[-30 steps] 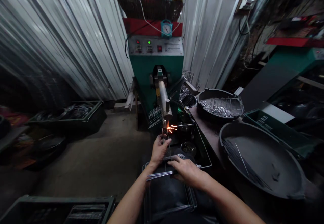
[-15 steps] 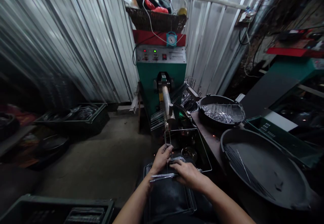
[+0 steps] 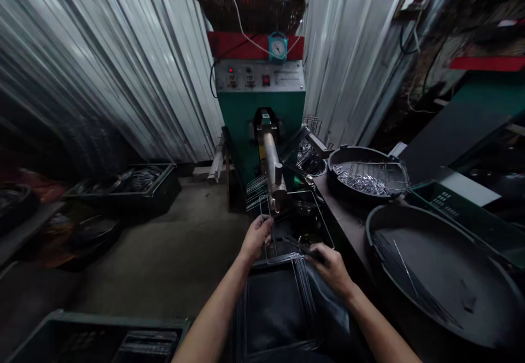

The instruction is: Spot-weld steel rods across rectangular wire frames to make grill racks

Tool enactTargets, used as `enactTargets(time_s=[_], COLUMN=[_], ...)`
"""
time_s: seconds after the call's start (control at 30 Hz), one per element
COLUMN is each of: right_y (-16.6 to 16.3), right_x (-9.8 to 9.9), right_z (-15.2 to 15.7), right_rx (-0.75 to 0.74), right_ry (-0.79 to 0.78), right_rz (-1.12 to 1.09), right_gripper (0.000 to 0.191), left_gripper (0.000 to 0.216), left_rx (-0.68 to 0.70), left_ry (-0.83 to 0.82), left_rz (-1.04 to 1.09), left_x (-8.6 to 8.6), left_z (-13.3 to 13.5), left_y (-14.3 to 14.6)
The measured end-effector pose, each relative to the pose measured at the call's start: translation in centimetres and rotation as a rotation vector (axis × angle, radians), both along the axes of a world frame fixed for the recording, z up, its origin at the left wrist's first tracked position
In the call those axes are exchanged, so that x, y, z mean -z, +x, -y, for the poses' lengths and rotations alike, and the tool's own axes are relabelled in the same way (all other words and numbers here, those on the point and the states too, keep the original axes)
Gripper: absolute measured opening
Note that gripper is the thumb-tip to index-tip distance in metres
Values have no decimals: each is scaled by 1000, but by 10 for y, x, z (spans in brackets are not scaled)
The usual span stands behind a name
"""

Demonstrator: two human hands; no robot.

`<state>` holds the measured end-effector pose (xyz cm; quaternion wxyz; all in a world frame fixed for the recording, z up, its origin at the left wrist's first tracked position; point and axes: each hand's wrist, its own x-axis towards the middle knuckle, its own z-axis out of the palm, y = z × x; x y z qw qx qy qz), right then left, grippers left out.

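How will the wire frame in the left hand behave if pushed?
The wire frame looks fairly stiff: its sides run straight. Probably light, being thin wire around an open middle. Pushed at its right edge, it might swivel, since the left hand pinches its left side.

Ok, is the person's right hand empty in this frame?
No, the right hand is closed around a dark, slender tool that points toward the left.

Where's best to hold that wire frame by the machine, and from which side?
The wire frame is probably best gripped on its left side, from the near left, where the left hand is: thin wire suits a pinch, and the far edge sits close to the metal arm.
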<state>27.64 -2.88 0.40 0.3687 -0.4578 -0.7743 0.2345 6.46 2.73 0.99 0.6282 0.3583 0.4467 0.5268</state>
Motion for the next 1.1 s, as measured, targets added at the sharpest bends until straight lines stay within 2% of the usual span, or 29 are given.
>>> enactTargets(time_s=[0.23, 0.43, 0.7, 0.8, 0.87, 0.97, 1.03, 1.1], right_y=[-7, -7, -12, -9, -4, 9, 19, 28], right_x=[4, -3, -11, -20, -20, 4, 34, 66], right_z=[-77, -118, -137, -131, -120, -92, -71, -53], right_rx=[46, 60, 41, 61, 132, 425, 622, 713], right_ry=[162, 162, 169, 191, 198, 65, -157, -462], right_rz=[-153, -135, -10, 34, -34, -277, -558, -929], right_gripper=[9, 15, 16, 15, 13, 25, 32, 28], left_gripper=[36, 35, 32, 31, 33, 35, 35, 34], left_rx=[-53, -109, -170, -182, -169, -148, -167, -208], left_ry=[-7, -32, -56, -64, -73, -83, -72, -56], left_rz=[94, 117, 100, 71, 59, 67, 84, 100], left_x=[-9, -7, 4, 6, 5, 3, 3, 4], left_z=[-70, -103, -116, -116, -116, -120, -122, -122], left_y=[-4, -4, -7, -10, -12, -13, -11, -8])
